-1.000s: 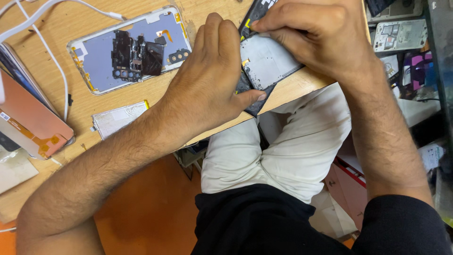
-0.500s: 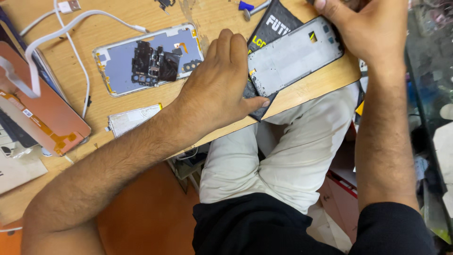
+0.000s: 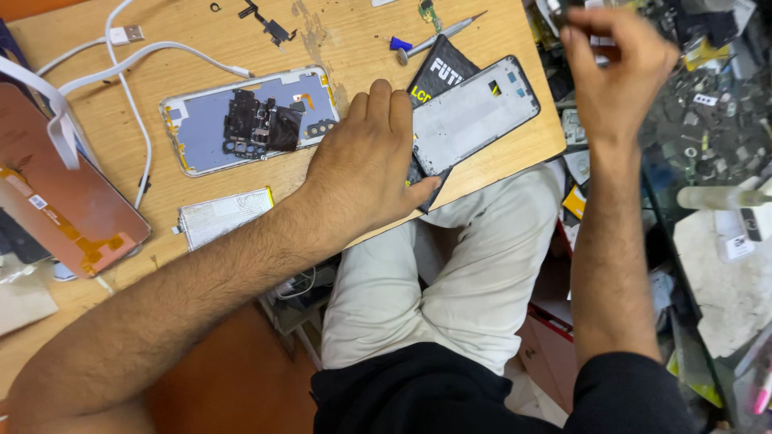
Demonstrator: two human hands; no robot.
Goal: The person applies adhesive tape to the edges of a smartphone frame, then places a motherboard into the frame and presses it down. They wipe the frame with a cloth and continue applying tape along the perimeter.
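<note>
A: The left hand (image 3: 366, 173) is lying flat, fingers together, pressing down one end of the grey phone frame (image 3: 474, 112) at the table (image 3: 241, 48) edge.

B: And the right hand (image 3: 619, 64)?

A: It is hanging raised beyond the table's right side, fingertips pinched together; I cannot tell whether anything is sitting between them.

B: Any risk?

A: The frame is lying on a black packet (image 3: 438, 72) right at the edge. If the left hand is easing off, it could be sliding into the lap.
</note>
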